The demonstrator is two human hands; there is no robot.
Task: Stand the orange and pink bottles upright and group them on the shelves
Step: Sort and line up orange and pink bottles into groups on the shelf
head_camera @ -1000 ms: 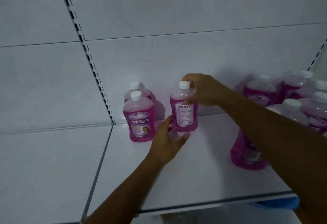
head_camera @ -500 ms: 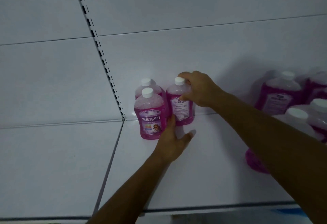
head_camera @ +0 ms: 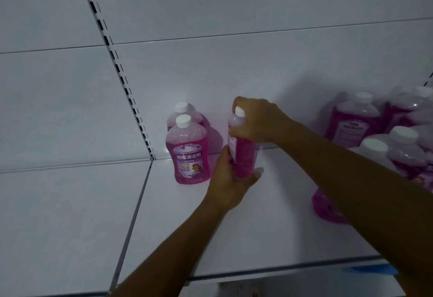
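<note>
A pink bottle [head_camera: 244,156] with a white cap stands upright on the white shelf [head_camera: 269,221], its narrow side toward me. My right hand [head_camera: 256,123] grips its neck and cap from above. My left hand [head_camera: 230,179] cups its base from the front left. Two more pink bottles stand upright just to its left, the labelled front bottle [head_camera: 188,153] and the rear bottle [head_camera: 185,115] one behind the other at the back corner. No orange bottle is in view.
A cluster of several pink bottles [head_camera: 351,120] stands at the right of the shelf, partly hidden by my right forearm. A slotted upright [head_camera: 121,76] divides the back panels. An adjoining shelf [head_camera: 70,214] lies to the left. Something blue [head_camera: 372,269] shows below the front edge.
The held bottle has turned so its label faces left and its narrow side faces me. It now stands a little farther right of the two bottles. Both hands stayed on it.
</note>
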